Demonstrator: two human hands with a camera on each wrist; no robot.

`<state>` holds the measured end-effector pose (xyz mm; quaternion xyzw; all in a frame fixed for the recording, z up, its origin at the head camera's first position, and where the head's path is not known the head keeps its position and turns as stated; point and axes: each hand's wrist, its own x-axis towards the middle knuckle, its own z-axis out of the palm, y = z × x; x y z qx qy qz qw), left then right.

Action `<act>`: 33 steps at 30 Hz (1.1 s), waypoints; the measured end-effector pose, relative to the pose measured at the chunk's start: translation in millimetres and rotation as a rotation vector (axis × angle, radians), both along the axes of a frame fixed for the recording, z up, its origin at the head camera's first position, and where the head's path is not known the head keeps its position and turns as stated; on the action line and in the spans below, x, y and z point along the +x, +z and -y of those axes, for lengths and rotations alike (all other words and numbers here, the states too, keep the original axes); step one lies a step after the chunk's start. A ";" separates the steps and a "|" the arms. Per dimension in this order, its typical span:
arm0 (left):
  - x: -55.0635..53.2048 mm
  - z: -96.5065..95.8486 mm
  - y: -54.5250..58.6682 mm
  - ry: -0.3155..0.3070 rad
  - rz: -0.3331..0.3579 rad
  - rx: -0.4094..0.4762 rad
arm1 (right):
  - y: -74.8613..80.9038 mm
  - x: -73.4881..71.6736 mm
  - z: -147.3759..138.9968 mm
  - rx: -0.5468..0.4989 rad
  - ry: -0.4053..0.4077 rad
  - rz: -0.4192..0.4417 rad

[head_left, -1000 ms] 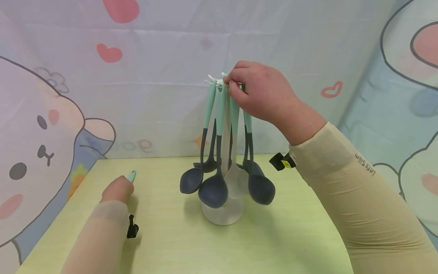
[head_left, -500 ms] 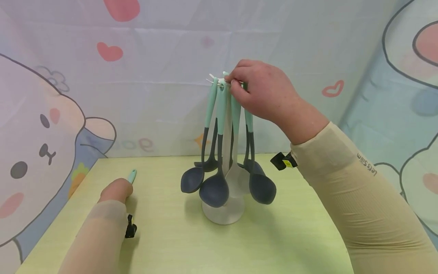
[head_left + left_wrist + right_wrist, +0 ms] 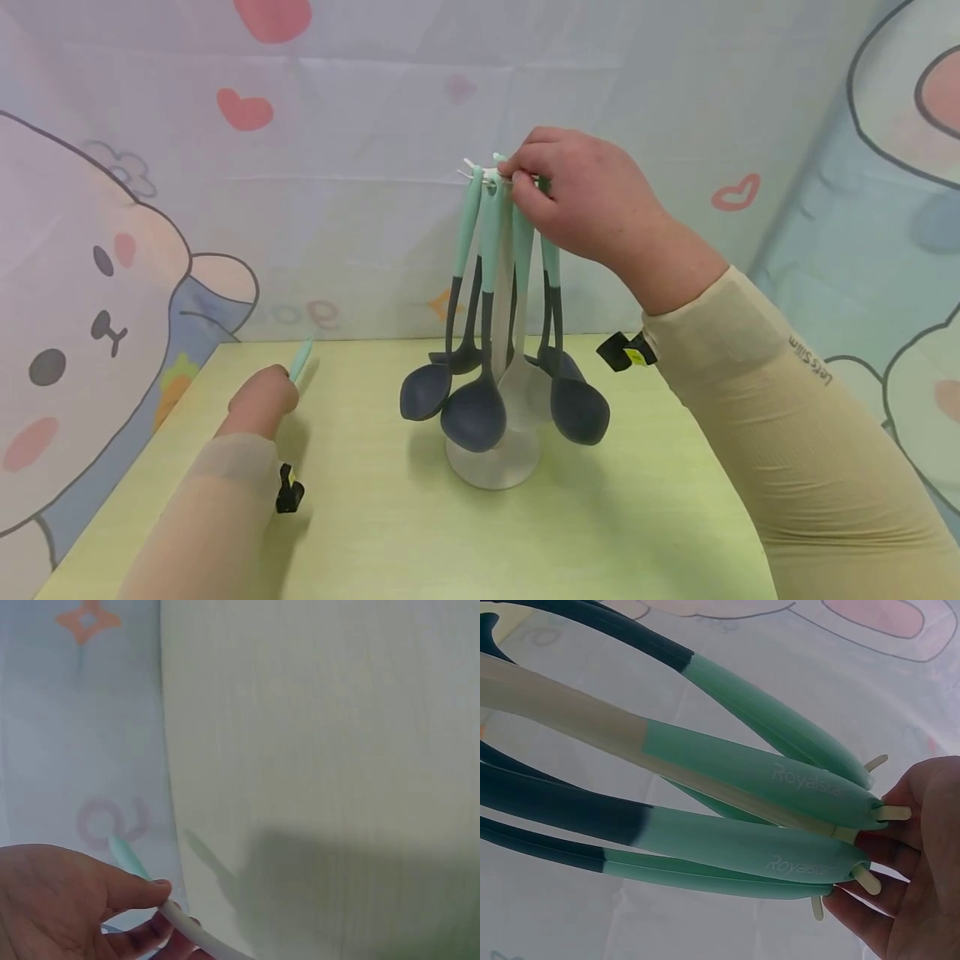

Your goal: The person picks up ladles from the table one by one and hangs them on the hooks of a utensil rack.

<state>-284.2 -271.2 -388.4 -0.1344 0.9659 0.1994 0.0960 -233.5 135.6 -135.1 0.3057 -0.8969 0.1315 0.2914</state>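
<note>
At the left of the head view, my left hand [image 3: 262, 400] grips a kitchen utensil by its mint-green handle [image 3: 302, 358]. In the left wrist view, thumb and fingers pinch this utensil's pale shaft [image 3: 187, 926]; its head is out of sight. My right hand [image 3: 588, 196] holds the top of a white utensil rack [image 3: 492, 471] between thumb and fingers. Several utensils with mint-green handles hang from it, among them a dark ladle [image 3: 474, 414] and a pale-headed utensil [image 3: 525, 392]. In the right wrist view, my fingertips are behind the rack's pegs [image 3: 896, 813].
The rack stands upright on a pale yellow-green table [image 3: 360, 517]. Behind the table's far edge hangs a cartoon-printed cloth [image 3: 360, 233]. The hanging heads spread out around the rack's base, a dark spoon [image 3: 580, 412] at the right.
My left hand has risen slightly with the utensil, and more of the green handle shows. The right hand keeps its hold on the rack top; the head view has shifted slightly.
</note>
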 end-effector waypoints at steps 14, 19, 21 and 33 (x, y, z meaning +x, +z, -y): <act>-11.3 -27.7 21.2 -0.023 -0.274 0.061 | -1.0 -1.0 -6.1 -0.017 -0.009 0.024; -10.1 -43.3 33.9 -0.033 -0.418 0.087 | -1.5 -1.9 -8.2 -0.021 -0.010 0.033; -9.1 -50.5 39.4 -0.037 -0.483 0.104 | -1.8 -2.4 -9.1 -0.023 -0.010 0.036; -1.5 -103.1 66.3 -0.122 -0.792 0.138 | -2.9 -6.5 -14.6 -0.075 -0.003 0.071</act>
